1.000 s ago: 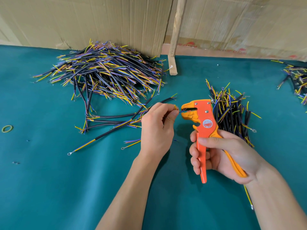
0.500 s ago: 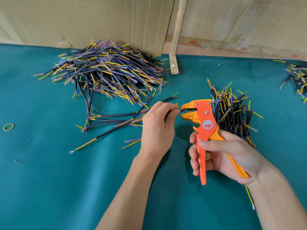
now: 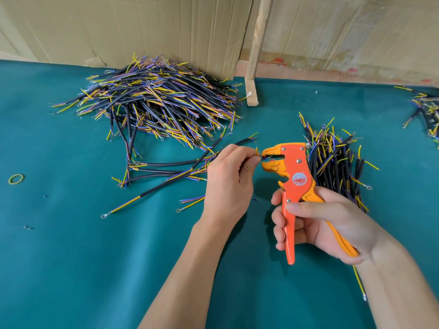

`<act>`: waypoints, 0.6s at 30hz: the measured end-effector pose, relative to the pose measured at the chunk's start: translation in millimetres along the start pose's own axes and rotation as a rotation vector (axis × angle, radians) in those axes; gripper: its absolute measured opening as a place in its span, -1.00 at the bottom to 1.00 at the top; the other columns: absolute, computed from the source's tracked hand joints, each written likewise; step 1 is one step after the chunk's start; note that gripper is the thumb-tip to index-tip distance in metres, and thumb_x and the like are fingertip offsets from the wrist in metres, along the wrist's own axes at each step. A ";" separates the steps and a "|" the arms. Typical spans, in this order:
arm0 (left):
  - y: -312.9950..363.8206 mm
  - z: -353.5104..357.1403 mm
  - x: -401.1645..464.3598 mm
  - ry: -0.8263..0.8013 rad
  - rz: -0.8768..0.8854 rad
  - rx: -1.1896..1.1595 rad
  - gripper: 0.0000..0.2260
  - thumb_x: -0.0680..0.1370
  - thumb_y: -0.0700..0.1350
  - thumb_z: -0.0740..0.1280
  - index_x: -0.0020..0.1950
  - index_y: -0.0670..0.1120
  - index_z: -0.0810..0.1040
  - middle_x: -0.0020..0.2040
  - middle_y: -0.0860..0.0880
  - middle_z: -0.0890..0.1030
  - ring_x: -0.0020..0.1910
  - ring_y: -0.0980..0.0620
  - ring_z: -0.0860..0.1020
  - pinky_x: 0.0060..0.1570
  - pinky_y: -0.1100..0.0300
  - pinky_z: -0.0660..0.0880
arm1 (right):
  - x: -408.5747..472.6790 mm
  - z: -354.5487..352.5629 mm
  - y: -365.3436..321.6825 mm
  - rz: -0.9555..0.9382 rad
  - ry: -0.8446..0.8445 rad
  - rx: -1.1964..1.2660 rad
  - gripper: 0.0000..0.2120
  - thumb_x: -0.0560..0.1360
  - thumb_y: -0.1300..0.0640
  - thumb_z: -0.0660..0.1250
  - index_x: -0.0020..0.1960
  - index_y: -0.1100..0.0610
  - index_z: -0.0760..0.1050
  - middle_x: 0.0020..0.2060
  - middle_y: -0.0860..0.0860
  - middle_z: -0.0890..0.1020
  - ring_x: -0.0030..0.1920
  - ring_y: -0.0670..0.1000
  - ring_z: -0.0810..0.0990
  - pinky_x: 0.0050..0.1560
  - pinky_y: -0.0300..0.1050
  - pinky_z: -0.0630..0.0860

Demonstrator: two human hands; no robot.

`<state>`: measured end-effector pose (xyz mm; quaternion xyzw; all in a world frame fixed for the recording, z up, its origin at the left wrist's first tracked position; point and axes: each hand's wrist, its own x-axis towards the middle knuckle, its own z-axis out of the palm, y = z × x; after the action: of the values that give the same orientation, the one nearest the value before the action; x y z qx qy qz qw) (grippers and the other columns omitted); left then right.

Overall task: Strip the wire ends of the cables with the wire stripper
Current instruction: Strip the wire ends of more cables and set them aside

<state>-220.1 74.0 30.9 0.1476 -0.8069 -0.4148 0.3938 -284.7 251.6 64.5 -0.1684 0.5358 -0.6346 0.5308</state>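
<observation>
My right hand (image 3: 318,224) grips the handles of an orange wire stripper (image 3: 293,172), whose jaws point left. My left hand (image 3: 229,181) pinches a black cable by its thin coloured wire ends (image 3: 257,154) and holds one wire inside the stripper's jaws. The cable's black sheath (image 3: 237,142) runs up and left behind my fingers. A big heap of black cables (image 3: 156,100) with yellow, blue and purple wires lies at the back left. A smaller bundle of cables (image 3: 332,160) lies just behind the stripper.
Several loose cables (image 3: 164,172) lie on the teal table (image 3: 71,257) left of my left hand. A yellow rubber band (image 3: 16,179) sits at the far left. More cables (image 3: 425,112) lie at the right edge. Cardboard sheets (image 3: 166,27) and a wooden post (image 3: 255,55) stand behind.
Both hands stay nearly in place. The wire end remains in the stripper's jaws, and my head has tilted slightly.
</observation>
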 end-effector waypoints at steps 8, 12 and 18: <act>-1.1 -0.1 0.2 0.001 0.020 0.009 -0.94 0.57 -0.29 0.41 -0.09 -0.23 0.64 -0.20 -0.06 0.57 -0.22 0.07 0.43 -0.17 0.37 0.35 | 1.6 2.8 -0.4 0.010 0.049 0.006 -0.82 0.41 0.15 0.52 -0.04 0.18 0.60 -0.27 0.25 0.52 -0.34 0.24 0.56 -0.29 0.11 0.59; -1.1 -0.6 0.3 -0.005 0.022 0.009 -0.94 0.57 -0.29 0.41 -0.09 -0.22 0.64 -0.20 -0.05 0.57 -0.22 0.08 0.43 -0.18 0.38 0.34 | 2.0 2.9 -0.4 0.008 0.056 -0.002 -0.88 0.45 0.16 0.49 -0.07 0.17 0.60 -0.28 0.24 0.51 -0.36 0.23 0.55 -0.31 0.10 0.58; 0.1 -1.0 0.6 -0.019 0.017 -0.004 -0.94 0.57 -0.28 0.40 -0.09 -0.22 0.64 -0.21 -0.02 0.55 -0.23 0.08 0.43 -0.19 0.36 0.35 | 2.6 1.1 0.8 0.012 0.055 0.012 -0.89 0.47 0.16 0.45 -0.09 0.18 0.55 -0.31 0.22 0.48 -0.39 0.20 0.51 -0.33 0.08 0.56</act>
<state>-219.8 73.2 31.7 0.1359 -0.8109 -0.4143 0.3903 -284.5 249.0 63.4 -0.1446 0.5472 -0.6392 0.5207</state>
